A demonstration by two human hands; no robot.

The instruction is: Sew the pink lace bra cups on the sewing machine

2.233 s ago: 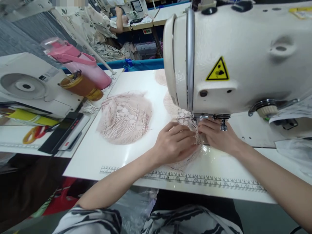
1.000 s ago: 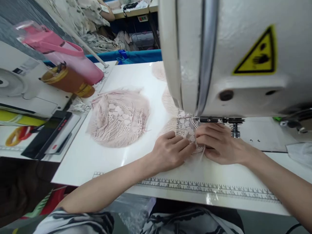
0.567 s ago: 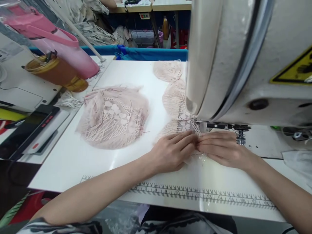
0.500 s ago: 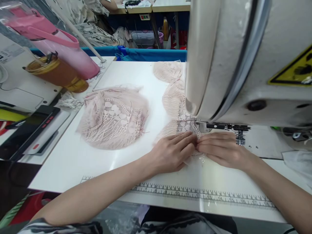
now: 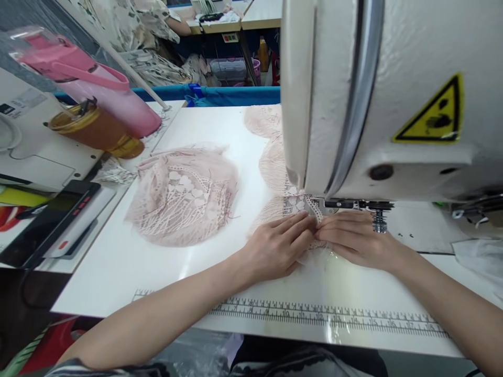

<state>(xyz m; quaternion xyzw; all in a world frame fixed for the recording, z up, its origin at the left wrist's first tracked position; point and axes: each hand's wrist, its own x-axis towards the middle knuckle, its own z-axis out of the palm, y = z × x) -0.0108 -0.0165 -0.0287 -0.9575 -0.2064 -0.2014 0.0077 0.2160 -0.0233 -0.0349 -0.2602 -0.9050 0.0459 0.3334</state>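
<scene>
Nearby, dark item (image 5: 87,107) in cup (image 5: 98,132), hands (image 5: 275,248) (image 5: 356,238) on lace (image 5: 293,206)

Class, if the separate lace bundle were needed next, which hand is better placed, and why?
Probably the left hand: it is nearer the bundle, and the right hand lies beyond it, farther away. Both touch the lace by the machine.

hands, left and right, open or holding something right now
Left hand: fingers together on the pale pink lace fabric; grip cannot be told.
Right hand: fingers together at the same lace; grip hidden.
</scene>
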